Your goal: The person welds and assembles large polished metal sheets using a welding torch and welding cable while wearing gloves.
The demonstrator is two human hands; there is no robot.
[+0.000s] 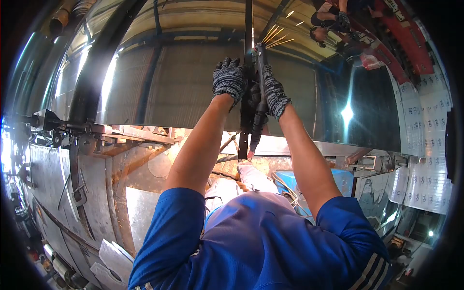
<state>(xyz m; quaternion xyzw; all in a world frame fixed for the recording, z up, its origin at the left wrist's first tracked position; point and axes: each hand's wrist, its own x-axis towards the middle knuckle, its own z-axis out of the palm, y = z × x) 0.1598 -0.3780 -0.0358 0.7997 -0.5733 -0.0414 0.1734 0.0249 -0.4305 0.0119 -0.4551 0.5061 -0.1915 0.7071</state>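
Note:
A large dark, shiny metal sheet (188, 82) lies in front of me, reflecting the roof. Along its middle runs a long narrow dark bar (245, 125). My left hand (229, 79), in a grey knitted glove, rests on the sheet against the bar's left side, fingers stretched forward. On the other side, my gloved right hand (274, 94) is wrapped round a dark long-bodied torch-like tool (261, 67). Yellow sparks (275, 36) spray forward and right from its far end, beside the bar. The exact kind of tool is hard to make out, and the right fingertips are hidden.
Another person (331, 19) with gloved hands appears at the upper right, near red machinery (403, 34). A clamp-like steel fitting (53, 125) stands at the left. Below are metal offcuts (113, 261) and a blue box (343, 181) with cables. Printed wrapped sheets (425, 140) stand at the right.

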